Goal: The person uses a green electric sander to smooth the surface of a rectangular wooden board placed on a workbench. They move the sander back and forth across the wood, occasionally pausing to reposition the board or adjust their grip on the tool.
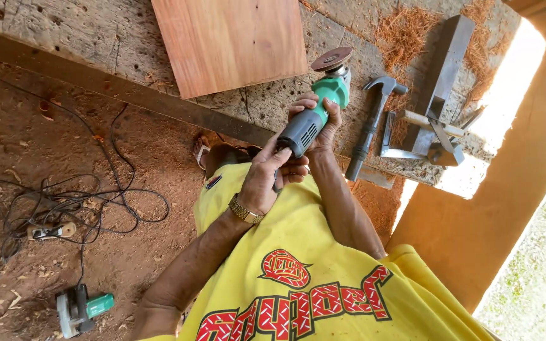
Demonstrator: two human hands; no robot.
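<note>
Both hands grasp a green and grey angle grinder above the rough workbench. The left hand (a gold watch on its wrist) wraps the rear of the grey body, and the right hand clasps the green neck behind the reddish sanding disc. The disc hovers just beside a reddish wood panel. A hammer lies near, beside 1 metal square. On the dirt floor sit tangled cables and another green tool.
</note>
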